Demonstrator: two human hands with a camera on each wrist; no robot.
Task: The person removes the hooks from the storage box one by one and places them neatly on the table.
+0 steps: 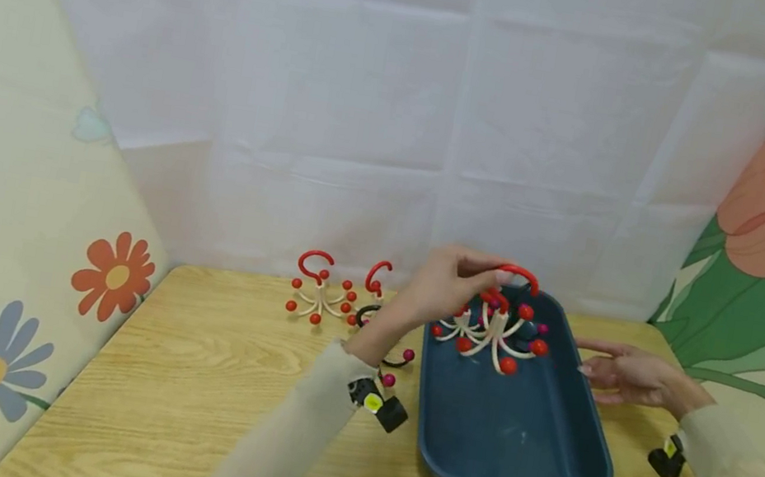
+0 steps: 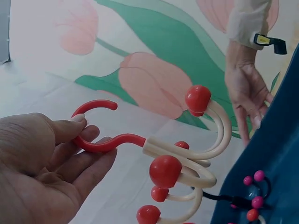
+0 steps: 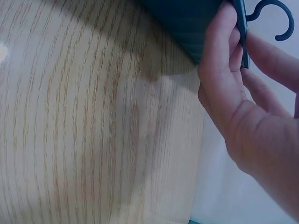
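Note:
My left hand [image 1: 446, 286] pinches the red hook [image 2: 105, 144] of a hanging rack [image 1: 499, 332] with curved cream arms tipped by red balls. The rack hangs tilted over the far part of a dark blue bin [image 1: 509, 434]. At the bin's right side, my right hand [image 1: 631, 374] touches the rim with its fingers loosely extended. Inside the far end of the bin lie another cream rack [image 1: 462, 326] and dark racks with pink balls [image 2: 258, 201]; the held rack partly hides them in the head view.
Left of the bin, cream racks with red hooks [image 1: 318, 295] stand on the wooden table [image 1: 220, 363]. A black rack with pink balls [image 1: 396, 362] is partly behind my left forearm. White cloth [image 1: 337, 98] hangs behind, with flower-printed panels [image 1: 25, 174] at the sides.

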